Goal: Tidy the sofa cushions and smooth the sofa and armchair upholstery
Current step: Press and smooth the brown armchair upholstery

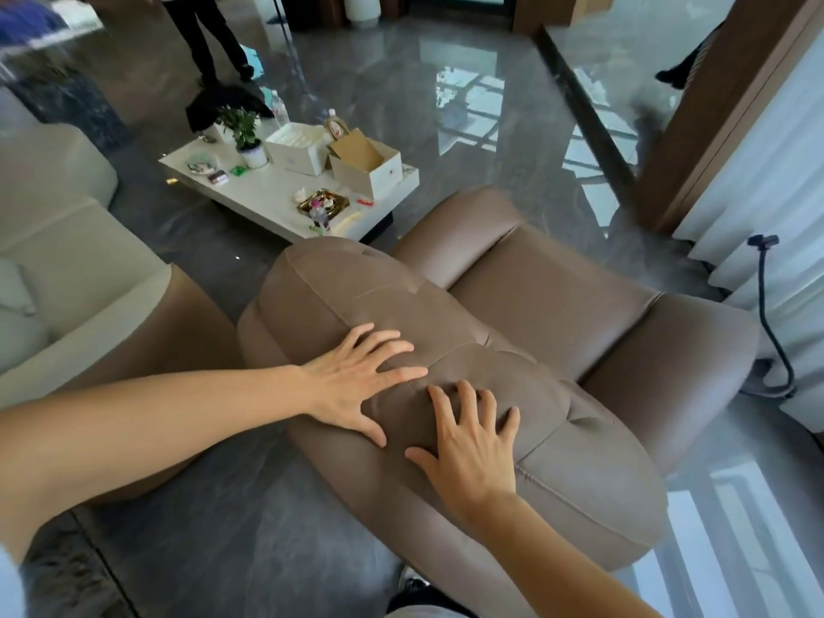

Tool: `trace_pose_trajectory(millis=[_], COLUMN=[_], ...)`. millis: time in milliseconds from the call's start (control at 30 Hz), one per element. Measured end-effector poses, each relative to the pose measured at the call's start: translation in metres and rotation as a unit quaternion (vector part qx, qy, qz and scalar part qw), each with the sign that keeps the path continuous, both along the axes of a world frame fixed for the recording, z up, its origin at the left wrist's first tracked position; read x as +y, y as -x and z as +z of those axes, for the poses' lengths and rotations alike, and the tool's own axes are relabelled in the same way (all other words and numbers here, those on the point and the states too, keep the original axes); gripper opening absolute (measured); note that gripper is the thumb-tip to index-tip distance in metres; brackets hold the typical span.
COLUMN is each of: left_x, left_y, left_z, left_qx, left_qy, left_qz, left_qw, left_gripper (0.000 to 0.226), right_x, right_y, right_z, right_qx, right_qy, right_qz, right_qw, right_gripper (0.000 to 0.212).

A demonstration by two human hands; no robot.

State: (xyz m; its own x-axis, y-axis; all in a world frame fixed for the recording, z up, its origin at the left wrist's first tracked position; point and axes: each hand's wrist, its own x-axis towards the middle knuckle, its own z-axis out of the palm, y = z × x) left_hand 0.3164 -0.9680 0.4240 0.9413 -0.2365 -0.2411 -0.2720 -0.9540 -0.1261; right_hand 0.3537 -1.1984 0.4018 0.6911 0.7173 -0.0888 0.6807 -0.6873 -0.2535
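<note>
Armchair (557, 314), brown upholstery, fills centre and right of the head view; the person stands behind its backrest, looking down over the top.

Sofa (67, 260), pale cream, sits at nine o'clock, only an arm and part of a seat in view. One light cushion (18, 287) lies at the far left edge; too little shows to tell whether it is straightened.

Coffee table (276, 194) at eleven o'clock, beyond the chair, carries boxes, a potted plant and small clutter. Not part of the job.

Left hand (356, 381) lies flat on the backrest top, fingers spread, palm down, gripping nothing. It is pressing into the padding just left of the centre seam.

Right hand (468, 443) lies just beside it at five o'clock from the left, also flat and splayed, holding nothing. Shallow creases show in the cover between and ahead of the fingertips.

Judgement: smoothing of the backrest is under way, mid-panel. The seat at one o'clock looks taut already, though both chair arms show no sign either way. The sofa cushions likely remain to be checked, so the task seems roughly part done at most.
</note>
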Motion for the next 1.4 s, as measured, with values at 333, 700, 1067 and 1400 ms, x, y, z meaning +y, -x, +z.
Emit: trace_pose_trajectory(millis=[333,700,1067,1400], left_x=[-0.133,-0.341,-0.504,-0.625], left_y=[-0.011,-0.070,-0.192,-0.345], left_z=[-0.001,-0.013,-0.035,-0.031], left_qx=[0.048,0.007,-0.069,-0.079], left_qy=[0.017,0.063,0.085,0.145], left_qz=[0.119,0.239,0.307,0.364], left_qw=[0.992,0.969,0.945,0.917], left_gripper=[0.103,0.111,0.114,0.103], right_x=[-0.118,-0.286,-0.423,-0.486], right_y=[-0.048,-0.169,-0.326,-0.481], right_z=[-0.006,-0.002,0.005,0.030], right_qx=[-0.012,0.026,0.070,0.100], right_qy=[-0.023,0.015,0.078,0.163], right_qz=[0.075,0.149,0.175,0.149], right_qw=[0.997,0.988,0.979,0.970], right_gripper=[0.081,0.089,0.086,0.092])
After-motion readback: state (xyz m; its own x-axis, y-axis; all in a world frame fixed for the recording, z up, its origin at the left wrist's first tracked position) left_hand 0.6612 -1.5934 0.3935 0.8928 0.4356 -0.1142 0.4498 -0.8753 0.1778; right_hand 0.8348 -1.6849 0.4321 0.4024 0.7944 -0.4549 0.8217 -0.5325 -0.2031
